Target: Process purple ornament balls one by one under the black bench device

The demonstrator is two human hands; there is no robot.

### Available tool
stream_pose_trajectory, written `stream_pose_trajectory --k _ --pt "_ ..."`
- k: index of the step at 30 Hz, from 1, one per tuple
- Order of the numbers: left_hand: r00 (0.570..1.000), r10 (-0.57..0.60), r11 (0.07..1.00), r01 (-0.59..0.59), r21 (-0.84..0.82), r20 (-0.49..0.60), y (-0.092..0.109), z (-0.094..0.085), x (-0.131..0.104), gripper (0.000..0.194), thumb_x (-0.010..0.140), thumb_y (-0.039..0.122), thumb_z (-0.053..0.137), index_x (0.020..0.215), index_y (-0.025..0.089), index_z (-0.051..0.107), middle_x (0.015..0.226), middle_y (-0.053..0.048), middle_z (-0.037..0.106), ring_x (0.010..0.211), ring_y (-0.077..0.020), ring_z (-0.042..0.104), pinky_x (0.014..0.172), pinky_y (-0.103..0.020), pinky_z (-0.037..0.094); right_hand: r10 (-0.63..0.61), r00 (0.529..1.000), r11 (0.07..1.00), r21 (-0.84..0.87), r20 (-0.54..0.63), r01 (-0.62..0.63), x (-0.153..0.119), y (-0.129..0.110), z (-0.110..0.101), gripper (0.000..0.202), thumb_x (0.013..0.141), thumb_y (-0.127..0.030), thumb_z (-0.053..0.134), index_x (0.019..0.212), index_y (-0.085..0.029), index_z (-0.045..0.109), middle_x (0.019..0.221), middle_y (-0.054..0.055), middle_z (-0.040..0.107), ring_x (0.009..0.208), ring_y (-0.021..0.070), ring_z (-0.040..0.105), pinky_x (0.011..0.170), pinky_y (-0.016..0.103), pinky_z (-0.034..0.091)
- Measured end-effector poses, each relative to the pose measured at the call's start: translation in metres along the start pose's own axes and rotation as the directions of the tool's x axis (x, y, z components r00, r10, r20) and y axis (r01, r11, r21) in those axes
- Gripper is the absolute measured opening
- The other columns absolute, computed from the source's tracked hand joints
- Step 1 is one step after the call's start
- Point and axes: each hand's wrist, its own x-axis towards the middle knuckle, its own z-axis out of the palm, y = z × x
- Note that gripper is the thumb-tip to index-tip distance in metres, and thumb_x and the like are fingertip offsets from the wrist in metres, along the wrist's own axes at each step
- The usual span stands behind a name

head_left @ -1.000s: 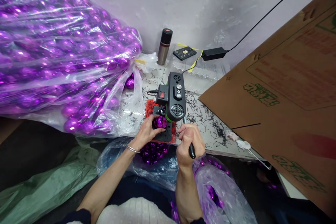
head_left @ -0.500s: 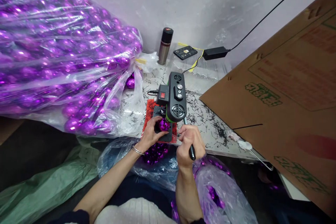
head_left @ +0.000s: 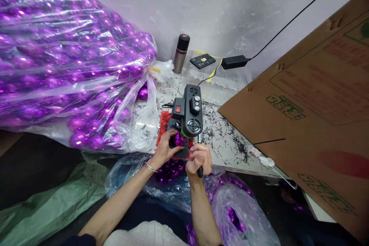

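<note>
My left hand grips a shiny purple ball between thumb and fingers, at the lower end of a black machine with round vents and silver buttons. Closed around the black-ended lever of that machine is my right hand, just right of the ball. Under the ball is the machine's dark base plate, which rests on a red mat. The underside of the ball is hidden.
A big clear bag of purple balls fills the left. Behind the machine are a flask, a phone-like black item and a power adapter. A cardboard box stands at right; open bags of purple balls lie below.
My right hand has moved left with the lever, which now stands closer to the machine. My left hand still holds the ball. The view has shifted slightly.
</note>
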Motion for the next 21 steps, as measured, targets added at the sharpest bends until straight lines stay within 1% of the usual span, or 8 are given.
stream_pose_trajectory --k 3,8,13,18,21 --pt "1.0 -0.001 1.0 0.001 -0.011 0.002 0.0001 0.0003 -0.0001 0.058 0.083 0.032 0.094 0.132 0.023 0.063 0.136 -0.012 0.075 0.129 -0.0327 0.074 0.112 -0.052 0.059 0.005 1.0 1.0 0.008 -0.017 -0.005 -0.001 0.0004 0.0015 0.043 0.113 -0.025 0.038 0.073 -0.024 0.053 0.071 -0.003 0.062 0.059 0.0116 0.059 0.068 0.031 0.053" --pt "1.0 0.009 1.0 -0.009 -0.002 0.001 0.0013 0.0004 -0.0004 0.059 0.084 0.032 0.094 0.133 0.024 0.063 0.136 -0.012 0.074 0.13 -0.0325 0.074 0.111 -0.051 0.06 0.004 1.0 1.0 -0.018 -0.027 -0.005 -0.0028 0.0011 0.0022 0.041 0.113 -0.027 0.039 0.074 -0.024 0.052 0.07 -0.003 0.059 0.059 0.013 0.058 0.069 0.034 0.053" --pt "1.0 0.021 1.0 -0.021 0.014 -0.001 0.0018 0.0001 -0.0002 0.059 0.084 0.03 0.093 0.134 0.023 0.062 0.135 -0.012 0.075 0.129 -0.0323 0.074 0.11 -0.05 0.061 -0.018 0.999 1.0 -0.012 -0.03 0.018 -0.0047 0.0041 0.0023 0.042 0.113 -0.028 0.038 0.074 -0.024 0.052 0.069 -0.003 0.059 0.058 0.0124 0.058 0.066 0.032 0.051" --pt "1.0 0.018 1.0 -0.018 0.024 0.002 0.0014 -0.0003 0.0007 0.059 0.084 0.03 0.093 0.134 0.024 0.062 0.134 -0.012 0.075 0.127 -0.0326 0.075 0.108 -0.05 0.062 -0.024 0.999 1.0 -0.019 -0.028 0.023 -0.0058 0.0061 0.0017 0.043 0.113 -0.029 0.039 0.073 -0.024 0.052 0.068 -0.004 0.059 0.058 0.0129 0.058 0.07 0.034 0.054" --pt "1.0 0.021 1.0 -0.021 0.016 0.008 0.0017 -0.0009 0.0007 0.059 0.085 0.03 0.093 0.134 0.024 0.062 0.134 -0.012 0.075 0.128 -0.0327 0.075 0.108 -0.051 0.062 -0.022 0.999 1.0 -0.017 -0.041 0.021 -0.0086 0.0088 0.0023 0.044 0.113 -0.028 0.037 0.073 -0.024 0.052 0.068 -0.004 0.058 0.057 0.0128 0.058 0.07 0.034 0.053"
